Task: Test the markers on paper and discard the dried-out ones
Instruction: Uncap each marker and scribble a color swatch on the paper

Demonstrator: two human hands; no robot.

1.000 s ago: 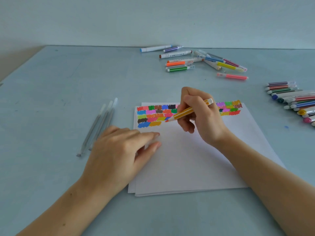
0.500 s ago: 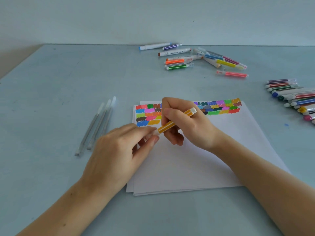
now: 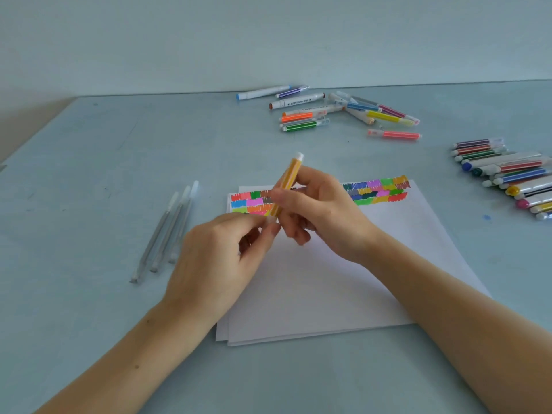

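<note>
One orange marker [image 3: 287, 183] stood tilted above the paper [image 3: 343, 264], gripped mid-barrel by the right hand [image 3: 322, 210] while the left hand [image 3: 227, 249] pinched its lower tip, likely recapping it, with sorted markers [image 3: 507, 174] far right and clear pens [image 3: 167, 231] left.

Orange-yellow striped marker [image 3: 287, 182], white end cap up, stands steeply tilted above the paper [image 3: 328, 279], lower end hidden betw. fingers. Paper: small white stack, square-ish, top edge filled w/ rows of coloured test swatches [image 3: 379, 191]. More markers: loose cluster at back [image 3: 328, 110], tidy row at right edge [image 3: 507, 171].
</note>
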